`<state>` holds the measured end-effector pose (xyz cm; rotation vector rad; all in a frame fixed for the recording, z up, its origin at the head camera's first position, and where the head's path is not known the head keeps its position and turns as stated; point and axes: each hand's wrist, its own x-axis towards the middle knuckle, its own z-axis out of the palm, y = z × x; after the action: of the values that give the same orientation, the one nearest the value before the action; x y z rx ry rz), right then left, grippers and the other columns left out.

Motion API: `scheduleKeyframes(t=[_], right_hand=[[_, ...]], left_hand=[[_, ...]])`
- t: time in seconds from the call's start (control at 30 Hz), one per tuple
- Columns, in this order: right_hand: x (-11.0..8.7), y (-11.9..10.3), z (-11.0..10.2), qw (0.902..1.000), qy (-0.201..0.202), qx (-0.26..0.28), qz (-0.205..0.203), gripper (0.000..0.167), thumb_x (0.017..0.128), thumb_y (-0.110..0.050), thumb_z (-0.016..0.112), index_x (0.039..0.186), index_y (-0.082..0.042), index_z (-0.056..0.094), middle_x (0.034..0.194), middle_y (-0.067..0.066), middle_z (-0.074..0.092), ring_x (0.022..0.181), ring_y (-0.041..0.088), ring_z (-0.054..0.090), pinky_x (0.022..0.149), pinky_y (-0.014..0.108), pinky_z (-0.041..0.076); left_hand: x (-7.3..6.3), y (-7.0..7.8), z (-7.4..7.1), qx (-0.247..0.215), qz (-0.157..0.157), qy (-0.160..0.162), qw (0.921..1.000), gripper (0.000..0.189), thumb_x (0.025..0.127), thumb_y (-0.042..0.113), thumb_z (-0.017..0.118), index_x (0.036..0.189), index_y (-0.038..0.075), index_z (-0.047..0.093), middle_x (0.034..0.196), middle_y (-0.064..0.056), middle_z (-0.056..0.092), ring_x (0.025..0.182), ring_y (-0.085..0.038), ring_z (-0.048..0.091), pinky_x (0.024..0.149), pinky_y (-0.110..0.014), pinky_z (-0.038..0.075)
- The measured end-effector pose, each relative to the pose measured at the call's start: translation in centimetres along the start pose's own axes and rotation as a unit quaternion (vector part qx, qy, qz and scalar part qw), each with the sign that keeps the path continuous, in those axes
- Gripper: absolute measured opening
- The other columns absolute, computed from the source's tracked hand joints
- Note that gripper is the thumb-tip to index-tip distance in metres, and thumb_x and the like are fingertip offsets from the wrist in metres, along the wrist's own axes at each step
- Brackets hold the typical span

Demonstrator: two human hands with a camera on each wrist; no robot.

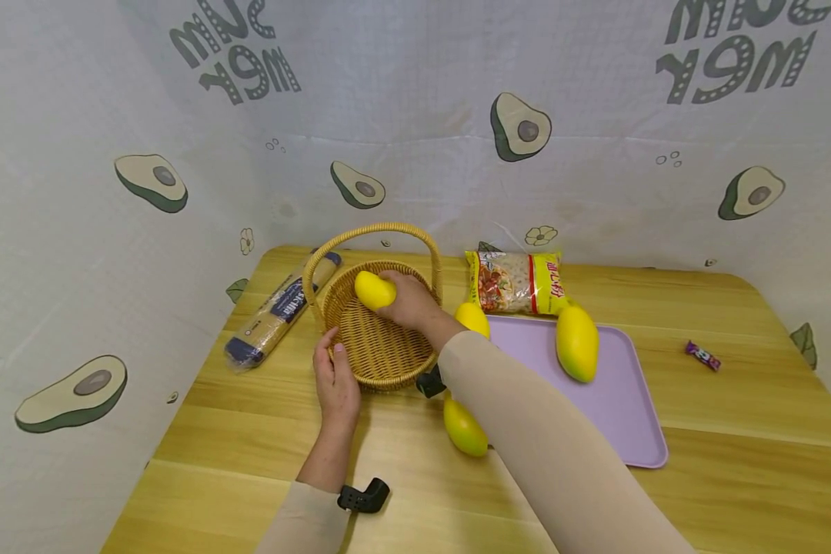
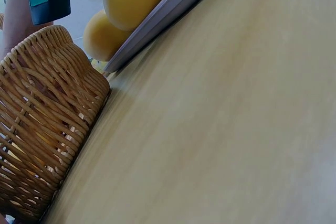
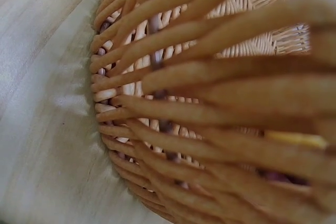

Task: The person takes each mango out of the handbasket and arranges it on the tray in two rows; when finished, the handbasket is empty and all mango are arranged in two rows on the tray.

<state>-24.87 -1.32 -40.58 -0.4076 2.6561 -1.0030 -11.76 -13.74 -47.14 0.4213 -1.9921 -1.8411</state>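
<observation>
My right hand (image 1: 412, 300) reaches into a wicker basket (image 1: 381, 354) and grips a yellow mango (image 1: 374, 291) above its woven bottom. My left hand (image 1: 335, 388) holds the near left side of the basket, its thumb and a fingertip at the rim; the other fingers are mostly hidden. An arched handle (image 1: 388, 227) stands over the basket. Close to my right forearm are a mango (image 1: 472, 317) and another mango (image 1: 465, 428), both partly covered by the sleeve. A further mango (image 1: 577, 344) lies on the lilac tray (image 1: 626, 392). Basket weave (image 3: 210, 93) fills much of the right wrist view.
Left of the basket lies a long clear-and-blue package (image 1: 280, 312). A yellow printed food bag (image 1: 515, 283) sits behind the tray. One small purple wrapped candy (image 1: 702, 356) is on the wooden table (image 1: 755, 446) at right. A patterned curtain (image 1: 415, 115) hangs behind.
</observation>
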Motion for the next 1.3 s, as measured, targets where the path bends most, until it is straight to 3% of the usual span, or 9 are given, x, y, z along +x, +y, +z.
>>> scheduleKeyframes(t=[0.6,0.8,1.07,1.3], right_hand=[[-0.1,0.4,0.0,0.9999,0.004,0.009,-0.001,0.072,0.094,-0.022,0.074,0.157,-0.018,0.04,0.155,0.013,0.045,0.137,0.031,0.05,0.114,0.049,0.042],[-0.8,-0.6,-0.9,0.9996,0.014,0.002,-0.024,0.07,0.092,-0.022,0.076,0.155,-0.016,0.044,0.154,0.013,0.048,0.137,0.031,0.049,0.113,0.048,0.042],[-2.7,-2.8,-3.2,0.9969,-0.003,-0.036,-0.07,0.071,0.091,-0.027,0.077,0.153,-0.017,0.046,0.149,0.013,0.053,0.129,0.03,0.053,0.107,0.048,0.047],[-6.0,-3.0,-5.8,0.9911,-0.023,-0.05,-0.121,0.07,0.088,-0.034,0.079,0.149,-0.015,0.05,0.145,0.008,0.058,0.119,0.026,0.059,0.098,0.044,0.051]], left_hand=[[-0.2,-0.1,0.0,-0.009,-0.003,-0.003,0.9999,0.038,0.11,0.022,0.038,0.144,0.008,0.048,0.154,-0.016,0.039,0.149,-0.032,0.032,0.124,-0.053,0.022],[-0.2,0.1,-0.1,-0.005,-0.003,-0.002,1.0,0.039,0.11,0.022,0.038,0.145,0.008,0.048,0.152,-0.017,0.041,0.146,-0.033,0.036,0.122,-0.052,0.025],[-0.2,-0.1,-0.2,-0.001,-0.005,0.001,1.0,0.038,0.11,0.024,0.039,0.145,0.01,0.048,0.154,-0.017,0.041,0.147,-0.034,0.035,0.123,-0.055,0.024],[-0.3,-0.2,-0.2,-0.001,-0.004,-0.004,1.0,0.039,0.11,0.024,0.039,0.146,0.011,0.047,0.155,-0.017,0.04,0.148,-0.035,0.034,0.123,-0.056,0.023]])
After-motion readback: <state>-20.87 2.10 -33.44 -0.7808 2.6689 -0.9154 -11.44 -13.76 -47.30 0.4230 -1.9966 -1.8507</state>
